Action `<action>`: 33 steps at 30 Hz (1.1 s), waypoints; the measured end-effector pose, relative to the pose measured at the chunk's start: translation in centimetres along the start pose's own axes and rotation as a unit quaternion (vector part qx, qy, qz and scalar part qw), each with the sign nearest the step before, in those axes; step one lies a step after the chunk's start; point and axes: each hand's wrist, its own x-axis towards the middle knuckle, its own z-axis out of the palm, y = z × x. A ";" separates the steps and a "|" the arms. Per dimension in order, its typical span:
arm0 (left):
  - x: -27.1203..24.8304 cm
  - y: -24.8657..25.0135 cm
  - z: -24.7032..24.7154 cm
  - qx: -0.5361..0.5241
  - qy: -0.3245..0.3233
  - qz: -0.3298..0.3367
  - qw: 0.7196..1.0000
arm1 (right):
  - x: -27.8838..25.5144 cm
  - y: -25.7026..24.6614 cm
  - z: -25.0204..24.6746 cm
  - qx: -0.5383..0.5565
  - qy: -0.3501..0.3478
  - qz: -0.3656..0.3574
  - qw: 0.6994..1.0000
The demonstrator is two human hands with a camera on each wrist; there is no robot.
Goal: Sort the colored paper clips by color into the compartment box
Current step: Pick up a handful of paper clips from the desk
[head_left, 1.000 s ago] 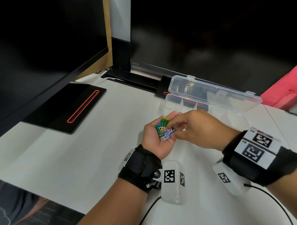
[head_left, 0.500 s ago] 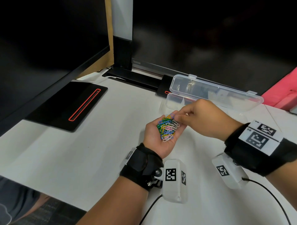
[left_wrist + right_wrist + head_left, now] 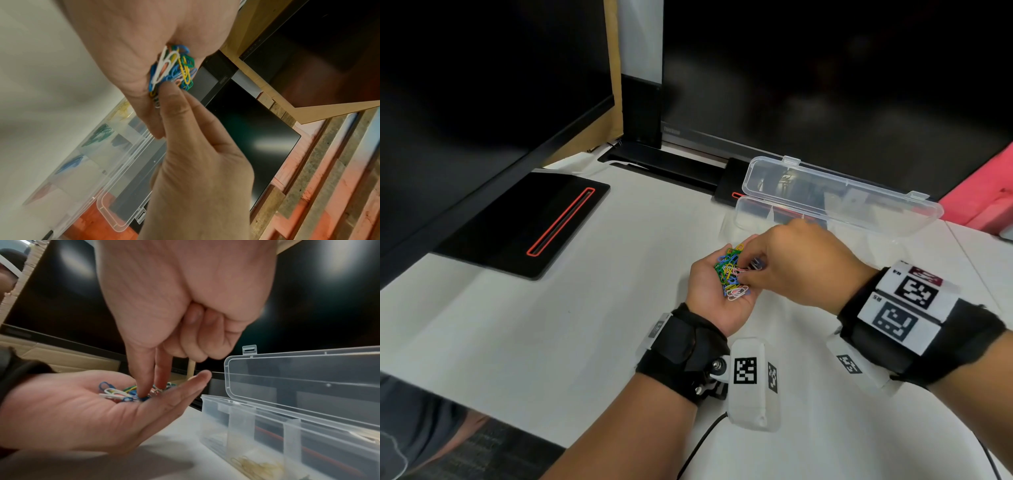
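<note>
Right hand (image 3: 796,265) grip pinching into wiry coloured paper clips (image 3: 731,272) heaped on flat, spread left hand (image 3: 714,291).

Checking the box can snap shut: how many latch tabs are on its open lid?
2. One latch tab sits near the lid's left end, the other near its right end, both on its far edge. None seems hidden.

Left hand (image 3: 714,291) cupped palm-up; right hand (image 3: 796,265) pinching above.
</note>
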 end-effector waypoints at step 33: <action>0.1 -0.2 0.2 -0.063 -0.036 0.005 0.997 | 0.0 0.1 -0.4 0.503 0.059 0.178 0.844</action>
